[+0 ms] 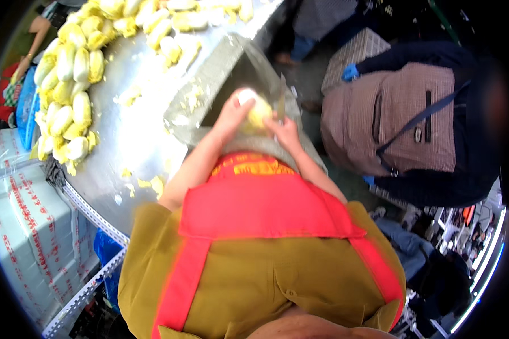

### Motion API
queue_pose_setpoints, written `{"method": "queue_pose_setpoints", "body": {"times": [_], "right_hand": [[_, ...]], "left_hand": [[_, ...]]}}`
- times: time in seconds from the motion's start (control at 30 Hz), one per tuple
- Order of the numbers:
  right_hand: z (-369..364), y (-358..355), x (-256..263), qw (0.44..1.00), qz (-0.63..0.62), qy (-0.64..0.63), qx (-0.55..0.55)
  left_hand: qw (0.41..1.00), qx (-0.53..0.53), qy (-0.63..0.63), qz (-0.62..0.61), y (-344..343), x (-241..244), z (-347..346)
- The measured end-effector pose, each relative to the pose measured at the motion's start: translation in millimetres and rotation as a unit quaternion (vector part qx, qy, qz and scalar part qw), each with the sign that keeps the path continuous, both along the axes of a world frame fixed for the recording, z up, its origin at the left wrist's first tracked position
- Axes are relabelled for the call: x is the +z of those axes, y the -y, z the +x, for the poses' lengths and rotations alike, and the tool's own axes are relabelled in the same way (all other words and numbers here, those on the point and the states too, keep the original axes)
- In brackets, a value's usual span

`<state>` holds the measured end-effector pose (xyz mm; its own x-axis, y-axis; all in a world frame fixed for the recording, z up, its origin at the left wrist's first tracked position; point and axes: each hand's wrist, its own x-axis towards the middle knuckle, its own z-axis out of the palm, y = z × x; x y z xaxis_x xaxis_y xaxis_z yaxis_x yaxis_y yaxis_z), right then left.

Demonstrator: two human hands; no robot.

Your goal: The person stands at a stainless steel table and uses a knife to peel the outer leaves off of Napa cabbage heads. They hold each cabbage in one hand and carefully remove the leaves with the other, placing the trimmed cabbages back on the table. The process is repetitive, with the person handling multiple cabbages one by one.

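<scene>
My left hand (232, 111) grips a small napa cabbage (258, 109) by its pale end. The fingers of my right hand (285, 131) touch the cabbage's yellow leafy side and also hold a knife (282, 99), its blade pointing away from me. Both hands are over the mouth of a large grey-green woven sack (212, 80). Leaf scraps (191, 98) cling to the sack's folded-out side. What lies deep inside the sack is too dark to tell. My red apron (263, 207) is right behind my wrists.
A metal table (114, 114) spreads to the left, bearing piled napa cabbages (74, 63) and loose leaves (155, 184). Taped white foam boxes (34, 212) stand at far left beside a perforated metal frame (95, 214). A person in a brown checked vest (411, 114) stands close on the right, near a plastic crate (356, 51).
</scene>
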<state>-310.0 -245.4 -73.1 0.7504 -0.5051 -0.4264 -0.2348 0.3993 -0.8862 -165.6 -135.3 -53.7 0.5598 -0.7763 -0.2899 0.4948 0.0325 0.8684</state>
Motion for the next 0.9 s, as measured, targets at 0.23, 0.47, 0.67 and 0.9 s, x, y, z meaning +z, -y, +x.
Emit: {"method": "queue_pose_setpoints", "body": {"times": [0.23,0.47,0.67,0.9], "right_hand": [[6,2,-18,1.000,-0.017,0.010,-0.016],[7,5,-33,0.995,-0.008,0.028,-0.097],[-3,18,-20,0.982,-0.153,-0.113,0.016],[-1,17,-44,0.973,-0.195,-0.098,0.075]], "left_hand": [[0.997,0.030,-0.063,-0.023,4,-7,7],[0.931,-0.031,0.326,0.161,-6,7,33],[0.816,-0.233,0.489,0.203,-37,65,70],[0.983,0.079,0.143,0.083,19,32,173]]}}
